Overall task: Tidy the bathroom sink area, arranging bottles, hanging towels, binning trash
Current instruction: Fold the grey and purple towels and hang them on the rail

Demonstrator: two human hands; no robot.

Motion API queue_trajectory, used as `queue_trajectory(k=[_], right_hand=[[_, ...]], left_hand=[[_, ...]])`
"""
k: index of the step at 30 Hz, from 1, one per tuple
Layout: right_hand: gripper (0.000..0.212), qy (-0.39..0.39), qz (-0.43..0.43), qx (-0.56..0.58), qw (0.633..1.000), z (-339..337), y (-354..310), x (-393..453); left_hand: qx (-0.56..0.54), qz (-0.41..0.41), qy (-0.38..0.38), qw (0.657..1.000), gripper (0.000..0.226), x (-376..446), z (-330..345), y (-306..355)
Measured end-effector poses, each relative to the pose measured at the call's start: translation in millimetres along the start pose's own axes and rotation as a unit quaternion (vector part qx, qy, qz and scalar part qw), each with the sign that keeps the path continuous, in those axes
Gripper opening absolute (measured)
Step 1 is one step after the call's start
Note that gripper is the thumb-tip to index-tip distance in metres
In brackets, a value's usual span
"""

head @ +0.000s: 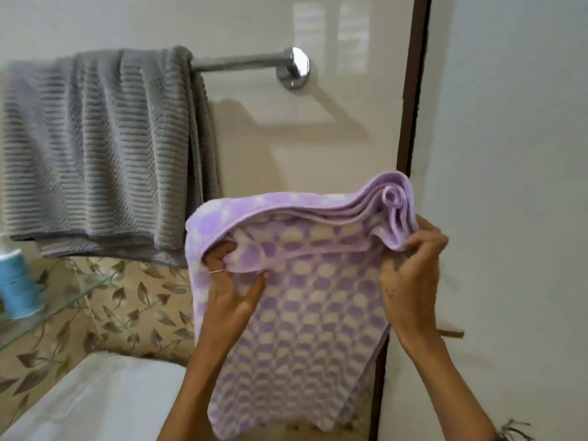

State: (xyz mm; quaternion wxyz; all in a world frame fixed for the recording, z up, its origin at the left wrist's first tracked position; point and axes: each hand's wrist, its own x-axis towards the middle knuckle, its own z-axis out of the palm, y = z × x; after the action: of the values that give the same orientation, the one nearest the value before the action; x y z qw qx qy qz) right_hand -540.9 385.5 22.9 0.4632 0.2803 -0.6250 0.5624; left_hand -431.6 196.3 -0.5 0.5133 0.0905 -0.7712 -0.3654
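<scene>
A purple-and-white checked towel (305,313), folded in several layers, hangs in front of me below the chrome towel bar (248,63). My left hand (234,291) grips its upper left part, fingers tucked under a fold. My right hand (410,272) pinches the bunched upper right corner. A grey ribbed towel (95,148) is draped over the left part of the bar; the bar's right end is bare.
A glass shelf (63,300) at the left carries a blue bottle (17,281). A white basin edge (95,396) lies at the lower left. A dark door frame (410,90) runs down the right of the tiled wall.
</scene>
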Motion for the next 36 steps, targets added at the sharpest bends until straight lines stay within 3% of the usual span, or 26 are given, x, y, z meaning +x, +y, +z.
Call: queue_trajectory(k=[4,7,13,17,20,22,24,26,29,32,33,36], right_hand=[[0.047,-0.061,-0.207,-0.169,0.962,23,0,32],[0.070,-0.084,-0.203,-0.221,0.950,37,-4,64],[0.100,-0.131,-0.260,-0.217,0.932,74,-51,131],[0.103,-0.082,-0.309,-0.207,0.924,96,-89,188],[0.100,-0.036,-0.340,-0.191,0.920,113,-115,234],[0.088,-0.026,-0.351,-0.185,0.917,125,-131,261],[0.073,-0.041,-0.371,-0.196,0.907,141,-139,283],[0.072,-0.084,-0.385,-0.220,0.892,161,-141,301],[0.081,-0.095,-0.421,-0.267,0.862,192,-142,311],[0.091,-0.163,-0.433,-0.323,0.826,216,-127,307],[0.091,-0.204,-0.407,-0.322,0.830,220,-120,306],[0.078,-0.275,-0.294,-0.159,0.902,220,-108,303]], left_hand=[[0.219,0.194,0.010,0.956,0.063,60,-12,24],[0.305,0.250,0.008,0.919,0.068,97,-32,34],[0.293,0.224,0.090,0.925,0.086,154,-65,54],[0.263,0.280,0.140,0.912,0.096,207,-89,89],[0.275,0.286,0.170,0.902,0.103,263,-116,113],[0.324,0.309,0.183,0.875,0.099,300,-130,125],[0.346,0.314,0.172,0.867,0.093,335,-138,128],[0.386,0.280,0.171,0.862,0.092,368,-141,121],[0.387,0.249,0.099,0.882,0.094,407,-134,95],[0.317,0.184,-0.052,0.929,0.092,424,-120,61],[0.286,0.164,-0.089,0.940,0.090,424,-118,52],[0.254,0.146,-0.118,0.949,0.072,419,-124,30]])
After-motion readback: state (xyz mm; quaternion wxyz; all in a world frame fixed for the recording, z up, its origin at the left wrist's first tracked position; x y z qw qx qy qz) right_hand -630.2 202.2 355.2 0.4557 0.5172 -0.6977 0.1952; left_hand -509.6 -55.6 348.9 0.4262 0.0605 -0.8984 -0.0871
